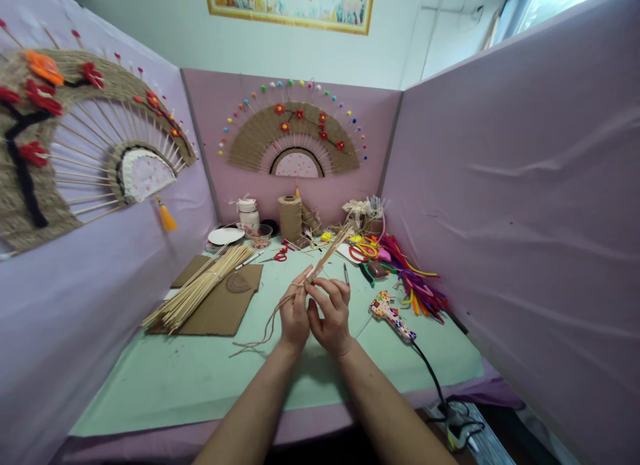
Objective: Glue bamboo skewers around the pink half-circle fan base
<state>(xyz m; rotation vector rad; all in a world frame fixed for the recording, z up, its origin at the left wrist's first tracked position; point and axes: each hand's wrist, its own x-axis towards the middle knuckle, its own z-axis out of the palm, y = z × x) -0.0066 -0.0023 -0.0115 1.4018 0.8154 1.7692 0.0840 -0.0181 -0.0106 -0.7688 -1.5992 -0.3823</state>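
Observation:
My left hand point(295, 315) and my right hand point(331, 315) meet above the green table mat point(210, 378), both pinched on the near end of a thin wooden stick point(330, 253) that slants up and to the right. The stick looks partly wrapped in jute twine. A loose tail of twine point(260, 331) hangs from my left fingers down onto the mat. A small pen-like tool point(345, 273) lies just behind my right hand.
A bundle of bamboo sticks point(200, 288) lies on brown cardboard point(220, 305) at left. A patterned glue gun point(393, 316) with a black cord lies at right, beside coloured pipe cleaners point(415, 278). A twine spool point(290, 217), red scissors point(279, 255), jar and plate stand behind. Purple partitions carry fan decorations.

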